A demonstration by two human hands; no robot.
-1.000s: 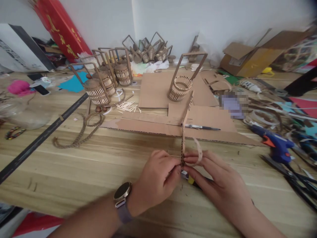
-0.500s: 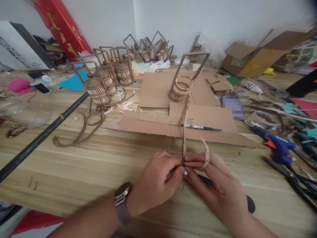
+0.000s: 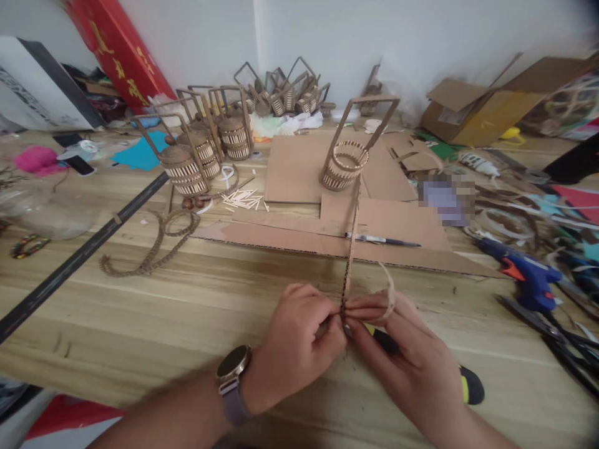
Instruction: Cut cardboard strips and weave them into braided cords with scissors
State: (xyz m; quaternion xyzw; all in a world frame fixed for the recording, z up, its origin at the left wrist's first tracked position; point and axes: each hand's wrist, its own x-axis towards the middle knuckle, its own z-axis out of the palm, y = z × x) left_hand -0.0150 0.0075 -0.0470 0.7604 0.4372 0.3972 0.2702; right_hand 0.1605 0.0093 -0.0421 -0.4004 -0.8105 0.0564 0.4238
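A narrow strip of corrugated cardboard [image 3: 350,268] stands on edge and runs away from me. My left hand [image 3: 304,333] pinches its near end between thumb and fingers. From the other side my right hand [image 3: 407,349] pinches the same end, its fingertips almost meeting the left ones. A thin, curled paper strip [image 3: 390,290] rises by the right fingers. Under the right hand lies a black and yellow-green handled tool [image 3: 472,385], mostly hidden, so its kind is unclear. Beyond the strip, a small handled basket [image 3: 344,165] stands on cardboard.
A pen [image 3: 384,240] lies on the cardboard sheet [image 3: 299,243]. At right are a blue glue gun [image 3: 528,274] and black scissors [image 3: 552,343]. Lidded baskets [image 3: 185,168], pale sticks [image 3: 243,199] and a coiled corrugated strip [image 3: 150,262] are left. A cardboard box [image 3: 491,112] stands behind.
Both hands keep their pinch on the cardboard strip, its near end shifting slightly left and toward me. More of the tool's yellow-green handle shows under the right hand.
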